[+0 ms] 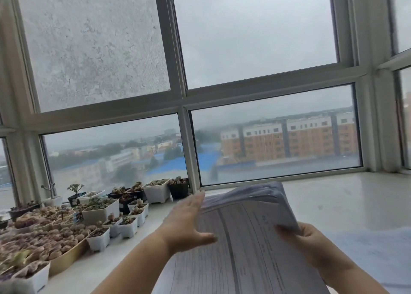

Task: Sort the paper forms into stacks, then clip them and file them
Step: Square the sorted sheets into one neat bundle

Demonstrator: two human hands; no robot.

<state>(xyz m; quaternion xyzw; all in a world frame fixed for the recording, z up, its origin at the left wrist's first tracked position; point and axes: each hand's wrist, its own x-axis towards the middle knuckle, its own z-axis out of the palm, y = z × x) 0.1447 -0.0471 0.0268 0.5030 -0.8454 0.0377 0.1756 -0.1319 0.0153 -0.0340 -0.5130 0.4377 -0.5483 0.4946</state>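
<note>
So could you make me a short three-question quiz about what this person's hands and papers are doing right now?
1. True or false: the right hand grips the thick stack of printed white paper forms.
2. How are the left hand's fingers: A) straight against the stack's left edge, B) curled round a pen, C) flat on the sill?
3. Fill in: the small white plastic pots of succulents stand on the white windowsill to the ____ of the hands.

Key: 1 true; 2 A; 3 left.
</note>
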